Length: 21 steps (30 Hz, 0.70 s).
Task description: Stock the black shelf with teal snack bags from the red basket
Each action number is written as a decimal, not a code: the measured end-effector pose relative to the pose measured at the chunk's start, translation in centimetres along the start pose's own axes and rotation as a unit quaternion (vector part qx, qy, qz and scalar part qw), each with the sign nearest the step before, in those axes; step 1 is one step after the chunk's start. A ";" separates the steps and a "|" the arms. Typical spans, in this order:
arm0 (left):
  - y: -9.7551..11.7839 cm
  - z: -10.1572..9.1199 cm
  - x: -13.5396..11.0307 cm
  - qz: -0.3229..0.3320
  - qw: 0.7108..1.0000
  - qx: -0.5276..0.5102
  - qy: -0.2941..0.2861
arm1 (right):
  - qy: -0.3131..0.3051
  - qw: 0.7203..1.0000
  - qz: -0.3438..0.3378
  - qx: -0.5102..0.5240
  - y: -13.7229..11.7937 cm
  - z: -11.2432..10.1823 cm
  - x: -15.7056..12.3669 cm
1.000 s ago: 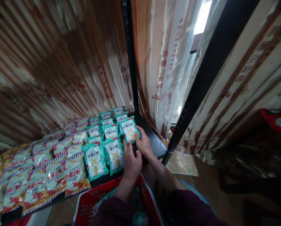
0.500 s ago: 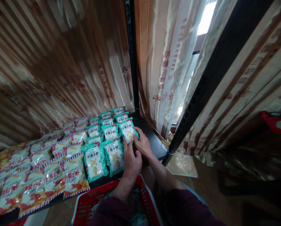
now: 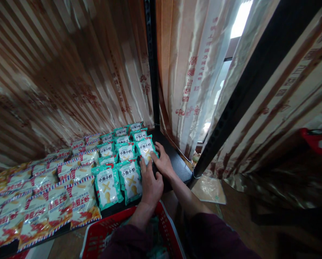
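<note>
A green-and-white snack bag [image 3: 145, 146] leans upright in the front part of the right-hand rows on the black shelf [image 3: 178, 167]. My right hand [image 3: 163, 163] is at its right side, thumb on the lower front and fingers along the edge. From below, my left hand [image 3: 151, 185] grips the bag's bottom edge with its fingertips. Just left of that hand stands another green snack bag [image 3: 130, 180], with a matching snack bag [image 3: 107, 187] beside it. Several more of the same kind stand in rows behind.
Striped shrimp-snack bags [image 3: 82, 201] fill the shelf to the left. A red basket [image 3: 89, 235] holding green bags sits below the shelf front. A black post [image 3: 212, 151] rises at the right corner, another post [image 3: 152, 68] at the back. Curtains [image 3: 117, 64] hang behind.
Both hands stay at the same bag, with the right fingers slightly more raised from its edge. The view has shifted slightly.
</note>
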<state>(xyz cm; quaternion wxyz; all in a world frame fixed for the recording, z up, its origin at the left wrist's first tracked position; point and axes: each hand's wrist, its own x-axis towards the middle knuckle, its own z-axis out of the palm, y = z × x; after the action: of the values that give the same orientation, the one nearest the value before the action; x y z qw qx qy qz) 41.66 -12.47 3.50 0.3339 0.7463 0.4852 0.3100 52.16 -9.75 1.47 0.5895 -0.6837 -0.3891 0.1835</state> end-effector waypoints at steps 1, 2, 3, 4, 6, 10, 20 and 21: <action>0.0 0.0 0.1 -0.001 1.000 0.001 0.001 | -0.001 1.000 -0.001 -0.003 0.0 0.0 0.2; -0.1 -0.1 0.1 -0.002 1.000 0.002 0.001 | 0.000 1.000 -0.004 -0.009 0.0 -0.1 0.4; -0.1 -0.1 0.1 -0.003 1.000 0.002 0.002 | 0.000 1.000 -0.005 -0.018 0.0 -0.1 0.7; -0.2 -0.1 0.2 -0.003 1.000 0.001 0.003 | -0.001 1.000 -0.004 -0.030 0.0 -0.1 0.9; -0.3 0.0 0.3 -0.004 1.000 -0.002 0.000 | -0.011 0.999 0.004 -0.049 -0.1 -0.1 1.4; -0.3 0.2 0.4 -0.005 1.000 -0.007 -0.007 | -0.036 0.998 -0.005 -0.059 -0.5 0.1 1.9; 0.0 0.2 0.8 -0.013 0.999 0.041 -0.006 | -0.097 0.986 -0.024 -0.136 -1.1 1.2 1.4; 0.0 0.2 0.9 -0.011 0.999 0.040 -0.002 | -0.097 0.985 -0.030 -0.140 -1.0 1.2 1.4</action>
<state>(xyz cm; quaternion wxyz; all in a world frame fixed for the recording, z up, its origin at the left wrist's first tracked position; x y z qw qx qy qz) 42.13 -11.72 3.48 0.3083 0.7542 0.5047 0.2853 51.84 -7.88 2.46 0.4526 -0.7266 -0.4866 0.1745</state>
